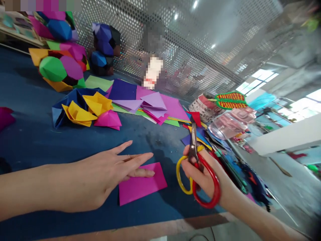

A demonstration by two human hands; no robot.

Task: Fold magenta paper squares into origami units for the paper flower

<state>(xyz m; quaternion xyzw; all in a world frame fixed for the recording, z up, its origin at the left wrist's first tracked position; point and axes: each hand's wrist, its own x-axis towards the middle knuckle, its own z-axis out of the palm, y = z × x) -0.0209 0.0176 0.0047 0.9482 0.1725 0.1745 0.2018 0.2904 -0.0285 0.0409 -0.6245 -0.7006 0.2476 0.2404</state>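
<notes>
A magenta rectangle of paper (142,187) lies on the blue tabletop near its front edge. My left hand (117,174) rests palm down at the paper's upper left part, with its fingers spread and stretched to the right. To the right of the paper, my right hand (203,170) is closed around a pair of scissors (207,197) with one red and one yellow handle loop. The scissors' blades point up and away, close together, above the table.
Folded yellow paper pieces (99,103) and a pink one (109,119) sit beyond my left hand. Colored sheets (173,107) spread along a perforated metal screen (135,36). Faceted paper balls (61,68) stand back left; a clear plastic container (222,125) is at the right.
</notes>
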